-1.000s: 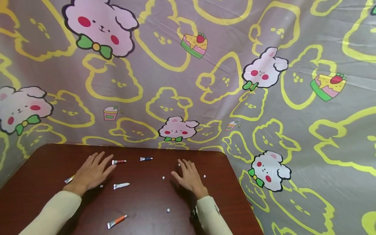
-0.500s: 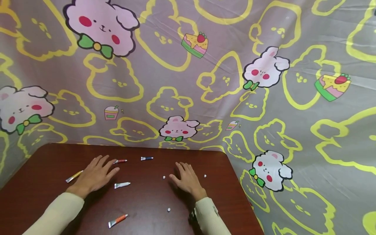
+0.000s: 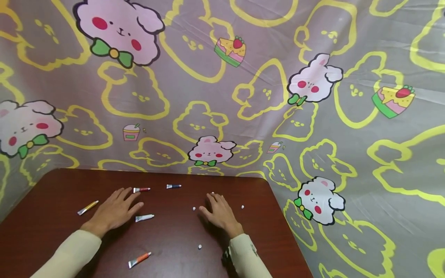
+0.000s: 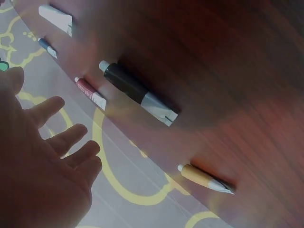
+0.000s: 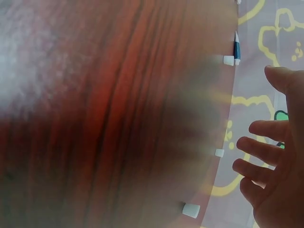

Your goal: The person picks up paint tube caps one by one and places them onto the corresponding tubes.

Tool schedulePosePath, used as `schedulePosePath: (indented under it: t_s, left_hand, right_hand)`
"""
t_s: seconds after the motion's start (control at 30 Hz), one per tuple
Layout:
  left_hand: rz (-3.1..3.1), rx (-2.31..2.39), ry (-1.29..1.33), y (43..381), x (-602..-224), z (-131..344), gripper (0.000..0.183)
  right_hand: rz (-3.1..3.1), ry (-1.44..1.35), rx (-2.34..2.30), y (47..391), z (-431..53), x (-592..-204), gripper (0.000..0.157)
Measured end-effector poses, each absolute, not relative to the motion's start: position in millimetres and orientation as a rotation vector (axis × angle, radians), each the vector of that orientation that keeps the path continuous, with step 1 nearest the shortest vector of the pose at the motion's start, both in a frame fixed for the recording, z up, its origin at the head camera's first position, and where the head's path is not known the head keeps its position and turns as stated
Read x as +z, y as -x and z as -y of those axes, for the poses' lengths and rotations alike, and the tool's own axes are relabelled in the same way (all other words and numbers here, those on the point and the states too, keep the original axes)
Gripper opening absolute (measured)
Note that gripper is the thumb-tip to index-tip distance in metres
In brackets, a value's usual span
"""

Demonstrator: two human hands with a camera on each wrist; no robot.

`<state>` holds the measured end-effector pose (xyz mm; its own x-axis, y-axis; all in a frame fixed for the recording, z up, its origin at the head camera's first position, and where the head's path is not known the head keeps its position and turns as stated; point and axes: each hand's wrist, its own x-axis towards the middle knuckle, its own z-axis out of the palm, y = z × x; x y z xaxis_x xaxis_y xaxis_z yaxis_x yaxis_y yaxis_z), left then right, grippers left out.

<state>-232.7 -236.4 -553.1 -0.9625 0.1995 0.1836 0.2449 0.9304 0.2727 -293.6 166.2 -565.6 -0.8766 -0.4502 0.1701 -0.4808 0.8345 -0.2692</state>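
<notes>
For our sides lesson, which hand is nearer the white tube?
Left: the left hand is close by, mostly left of the white tube; the right hand is farther off, to its right.

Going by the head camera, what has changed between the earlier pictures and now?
The left hand shifted slightly right and nearer the camera, fully uncovering the yellow tube. The right hand drew back slightly. Nothing was taken hold of or let go. The red tube, blue tube, white tube and orange tube stayed put.
</notes>
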Motion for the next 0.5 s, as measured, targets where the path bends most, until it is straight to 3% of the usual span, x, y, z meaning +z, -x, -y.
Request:
schedulePosePath:
  t_s: [0.5]
  left_hand:
    - [2.944, -0.454, 0.379, 223, -556, 223, 0.06]
  right_hand:
    - [2.867, -0.784, 0.41, 289, -155, -569, 0.063]
